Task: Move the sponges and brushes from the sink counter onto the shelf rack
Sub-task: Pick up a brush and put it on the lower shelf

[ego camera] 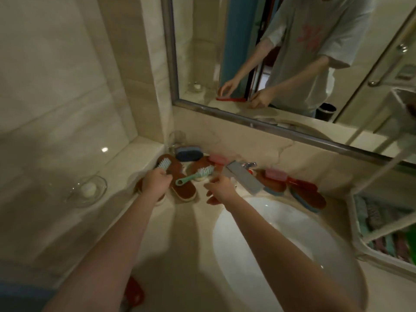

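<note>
Sink counter [171,239], pale marble, bearing a heap of cleaning tools at its back left corner and a second group to the right of the chrome faucet [248,165]. Left hand [156,184]: closed in a fist around the handle of a teal-bristled brush [163,164], whose bristle head is seen projecting above the knuckles, over a brown oval sponge [180,176]. Right hand [221,188]: partly open, fingers loosely curled, nothing held; it is placed just beside the head of a second teal brush [193,175], whose handle with hanging hole lies across the brown sponge. Also recorded in the corner heap: a blue oval sponge [188,153] and a pink sponge [217,159] against the backsplash. Right-hand group: a pink sponge [275,174], a red brush [304,183] and brown pads, partly overlapped. Shelf rack [358,224], white, stands at the right edge of the counter beside the basin, with folded cloths already in its tiers. Most items are judged still to be moved. Handling note: the second brush is best taken by its handle, clear of the bristles, and lifted straight off the sponge so the stack beneath is not dragged; both brushes may then be carried across above the basin and laid flat on a tier.
</note>
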Motion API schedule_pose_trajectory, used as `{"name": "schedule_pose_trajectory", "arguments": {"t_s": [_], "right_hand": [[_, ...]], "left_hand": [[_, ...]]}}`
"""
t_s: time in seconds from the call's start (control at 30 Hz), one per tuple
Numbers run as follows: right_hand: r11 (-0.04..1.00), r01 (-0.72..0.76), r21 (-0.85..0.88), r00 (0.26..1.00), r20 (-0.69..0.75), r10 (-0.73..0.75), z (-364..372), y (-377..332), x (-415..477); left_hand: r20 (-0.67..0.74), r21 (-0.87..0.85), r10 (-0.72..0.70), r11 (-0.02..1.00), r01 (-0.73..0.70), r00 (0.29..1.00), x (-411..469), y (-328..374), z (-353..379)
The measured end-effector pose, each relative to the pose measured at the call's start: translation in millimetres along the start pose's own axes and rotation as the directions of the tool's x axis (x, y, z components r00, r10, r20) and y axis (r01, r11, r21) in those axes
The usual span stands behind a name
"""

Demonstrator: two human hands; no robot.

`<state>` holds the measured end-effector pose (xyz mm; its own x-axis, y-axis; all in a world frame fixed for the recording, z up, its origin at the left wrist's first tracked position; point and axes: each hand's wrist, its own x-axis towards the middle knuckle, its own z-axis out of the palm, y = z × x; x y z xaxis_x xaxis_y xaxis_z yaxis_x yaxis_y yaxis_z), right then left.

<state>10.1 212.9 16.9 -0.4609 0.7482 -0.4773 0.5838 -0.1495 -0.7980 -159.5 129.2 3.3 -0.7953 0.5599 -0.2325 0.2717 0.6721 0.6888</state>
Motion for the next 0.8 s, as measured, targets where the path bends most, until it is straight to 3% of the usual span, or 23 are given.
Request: {"name": "schedule_pose_trajectory", "arguments": {"t_s": [0.2,0.33,0.57,0.8], "right_hand": [[0.988,-0.150,0.046,0.987,0.070,0.147,65,-23,47],[0.979,-0.199,-0.039,0.980,-0.014,0.198,90,-30,86],[0.961,-0.266,0.072,0.945,-0.175,0.275,109,-34,111],[0.923,-0.364,0.127,0.904,-0.192,0.383,124,-29,128]], "left_hand": [[0.040,0.154,-0.030,0.988,0.023,0.999,57,-40,-16],[0.083,0.240,-0.045,0.971,0.024,0.996,80,-57,-12],[0.058,0.363,-0.087,0.930,0.060,0.994,105,-68,2],[0.104,0.452,-0.111,0.890,0.053,0.988,117,-72,8]]}}
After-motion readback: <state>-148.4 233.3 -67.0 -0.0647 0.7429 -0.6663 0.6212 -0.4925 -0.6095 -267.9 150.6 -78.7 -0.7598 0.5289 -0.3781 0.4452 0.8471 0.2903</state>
